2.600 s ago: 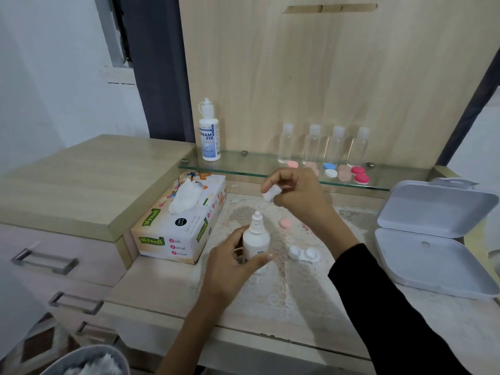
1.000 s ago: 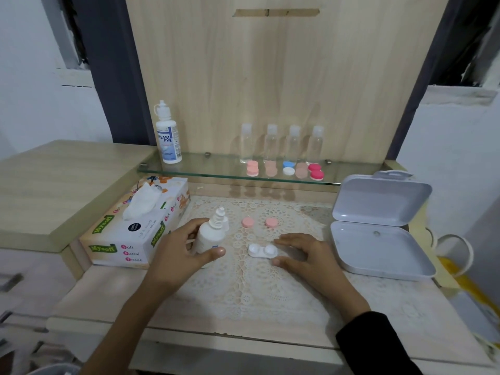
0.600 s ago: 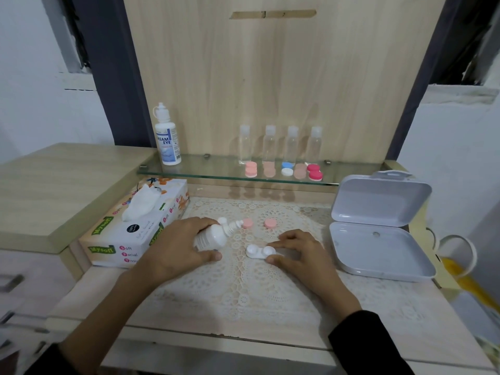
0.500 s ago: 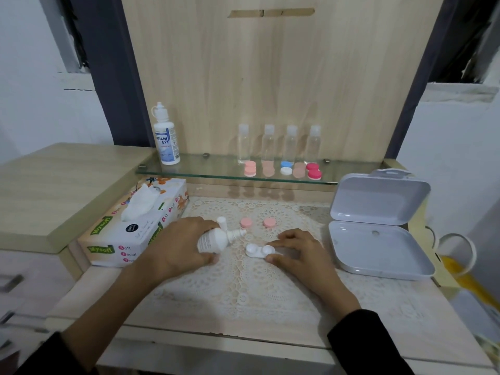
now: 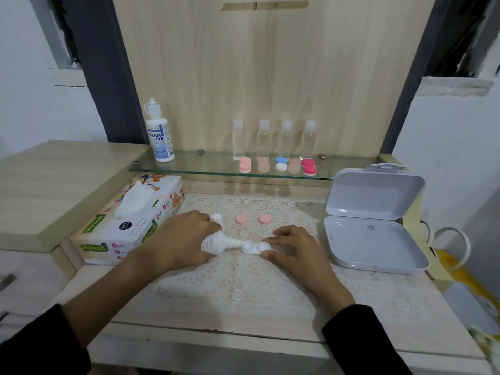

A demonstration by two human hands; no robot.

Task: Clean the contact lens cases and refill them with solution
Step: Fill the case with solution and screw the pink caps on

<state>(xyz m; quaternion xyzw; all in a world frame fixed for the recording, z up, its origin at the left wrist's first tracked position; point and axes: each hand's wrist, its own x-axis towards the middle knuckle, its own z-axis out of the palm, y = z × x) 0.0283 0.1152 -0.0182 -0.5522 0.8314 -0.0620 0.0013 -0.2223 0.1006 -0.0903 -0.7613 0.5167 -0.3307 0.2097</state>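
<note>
A white contact lens case [image 5: 253, 247] lies open on the lace mat. My left hand [image 5: 180, 240] grips a small white solution bottle [image 5: 216, 242], tipped on its side with the nozzle over the case's left well. My right hand [image 5: 293, 249] pinches the case's right end and holds it down. The bottle's white cap [image 5: 217, 218] stands behind my left hand. Two pink case lids [image 5: 253, 218] lie on the mat behind the case.
A tissue box [image 5: 130, 223] sits at the left. An open grey box [image 5: 370, 220] stands at the right. The glass shelf [image 5: 189, 167] carries a large solution bottle [image 5: 159, 133], several clear small bottles [image 5: 274, 138] and several coloured lens cases [image 5: 278, 165].
The left hand has tipped the bottle from upright to lying sideways and brought its nozzle right to the case. The right hand has stayed on the case.
</note>
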